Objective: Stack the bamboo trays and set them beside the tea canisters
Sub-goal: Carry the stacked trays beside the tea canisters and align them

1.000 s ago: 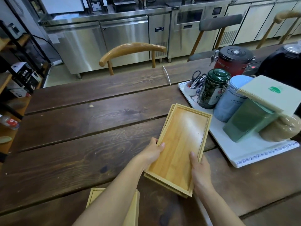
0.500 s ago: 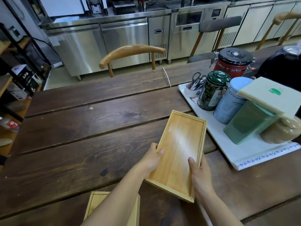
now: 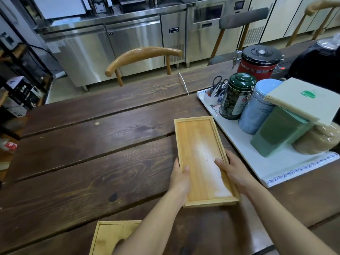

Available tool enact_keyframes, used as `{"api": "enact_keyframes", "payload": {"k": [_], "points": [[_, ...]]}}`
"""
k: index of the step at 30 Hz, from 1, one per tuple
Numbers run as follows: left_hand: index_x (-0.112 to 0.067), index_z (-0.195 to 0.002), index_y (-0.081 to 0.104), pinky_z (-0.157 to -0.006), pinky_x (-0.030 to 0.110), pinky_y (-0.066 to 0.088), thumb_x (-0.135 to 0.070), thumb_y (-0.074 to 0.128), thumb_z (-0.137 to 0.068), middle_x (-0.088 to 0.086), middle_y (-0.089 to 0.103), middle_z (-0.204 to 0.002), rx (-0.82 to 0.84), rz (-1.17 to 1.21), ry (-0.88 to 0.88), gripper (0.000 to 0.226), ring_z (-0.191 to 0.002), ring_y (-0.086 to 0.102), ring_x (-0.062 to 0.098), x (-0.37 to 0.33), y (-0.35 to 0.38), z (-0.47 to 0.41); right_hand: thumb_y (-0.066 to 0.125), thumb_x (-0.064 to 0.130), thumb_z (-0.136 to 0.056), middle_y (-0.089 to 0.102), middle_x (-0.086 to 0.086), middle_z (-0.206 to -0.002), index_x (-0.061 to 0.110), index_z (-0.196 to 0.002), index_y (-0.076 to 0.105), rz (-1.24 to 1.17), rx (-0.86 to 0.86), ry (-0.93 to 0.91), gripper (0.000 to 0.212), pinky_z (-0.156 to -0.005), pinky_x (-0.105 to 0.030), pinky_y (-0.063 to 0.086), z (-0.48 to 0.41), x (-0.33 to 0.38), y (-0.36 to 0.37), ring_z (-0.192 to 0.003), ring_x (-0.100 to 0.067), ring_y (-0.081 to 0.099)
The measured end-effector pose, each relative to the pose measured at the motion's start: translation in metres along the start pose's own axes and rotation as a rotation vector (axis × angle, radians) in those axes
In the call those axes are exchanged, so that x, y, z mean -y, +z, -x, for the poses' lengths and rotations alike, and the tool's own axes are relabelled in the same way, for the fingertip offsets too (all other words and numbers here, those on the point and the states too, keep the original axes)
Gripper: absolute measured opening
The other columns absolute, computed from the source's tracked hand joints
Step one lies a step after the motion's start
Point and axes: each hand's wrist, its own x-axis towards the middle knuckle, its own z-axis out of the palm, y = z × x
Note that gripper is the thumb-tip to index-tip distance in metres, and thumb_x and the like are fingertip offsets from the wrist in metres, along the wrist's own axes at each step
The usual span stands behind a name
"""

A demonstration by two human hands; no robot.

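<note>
Rectangular pale bamboo tray [image 3: 199, 155] lies over a dark, knotty plank desk [image 3: 92, 162], near steel kitchen cabinets [image 3: 110, 45]. Left hand [image 3: 180, 181] and right hand [image 3: 233, 172] clasp its raised long rims.

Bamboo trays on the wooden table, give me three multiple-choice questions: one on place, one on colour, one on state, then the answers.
1. Where does the held bamboo tray lie relative to the white platter with the tea canisters?
A. On top of it
B. Just to its left on the table
C. Behind it by the chair

2. What colour is the lid of the canister at the far end of the group?
A. Black
B. Yellow
C. White

3. How is the tray held?
A. By one hand only
B. Untouched
C. By both hands, one on each long side

Answers: B, the tray sits on the dark planks beside the platter's edge. A, a black lid tops the red canister. C, the left hand and the right hand each have a grip on a long rim.
</note>
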Motion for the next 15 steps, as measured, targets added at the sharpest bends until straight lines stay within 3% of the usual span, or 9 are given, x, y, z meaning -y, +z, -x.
{"api": "enact_keyframes", "payload": {"k": [2, 7, 11, 15], "points": [[-0.037, -0.145, 0.028, -0.105, 0.049, 0.041, -0.025, 0.036, -0.100, 0.002, 0.050, -0.139, -0.046, 0.047, -0.008, 0.047, -0.123, 0.050, 0.027, -0.002, 0.012, -0.004, 0.054, 0.013, -0.090, 0.060, 0.000, -0.099, 0.013, -0.129, 0.046, 0.040, 0.043, 0.022, 0.040, -0.059, -0.016, 0.043, -0.015, 0.006, -0.011, -0.077, -0.004, 0.055], [-0.034, -0.147, 0.025, -0.105, 0.045, 0.041, -0.023, 0.037, -0.099, 0.006, 0.048, -0.142, -0.128, 0.100, -0.009, 0.050, -0.124, 0.050, 0.030, -0.011, 0.037, -0.012, 0.056, 0.009, -0.088, 0.058, 0.000, -0.093, 0.014, -0.121, 0.050, 0.145, 0.096, 0.035, 0.034, -0.048, -0.003, 0.042, -0.045, 0.024, -0.032, -0.071, -0.005, 0.054], [-0.031, -0.150, 0.014, -0.112, 0.043, 0.032, -0.025, 0.034, -0.100, 0.004, 0.037, -0.152, -0.135, 0.009, 0.059, 0.054, -0.135, 0.040, 0.028, -0.014, 0.049, -0.021, 0.058, 0.007, -0.087, 0.060, 0.000, -0.088, 0.014, -0.108, 0.053, 0.166, 0.126, 0.063, 0.023, -0.055, -0.015, 0.046, -0.059, 0.033, -0.040, -0.070, -0.010, 0.055], [-0.037, -0.150, 0.009, -0.114, 0.044, 0.028, -0.025, 0.035, -0.099, -0.002, 0.028, -0.157, -0.137, -0.004, 0.154, 0.058, -0.139, 0.033, 0.024, -0.007, 0.050, -0.022, 0.057, 0.015, -0.088, 0.063, -0.013, -0.099, 0.008, -0.107, 0.057, 0.281, 0.080, 0.063, 0.020, -0.074, -0.036, 0.048, -0.059, 0.030, -0.043, -0.084, -0.025, 0.058]]}}
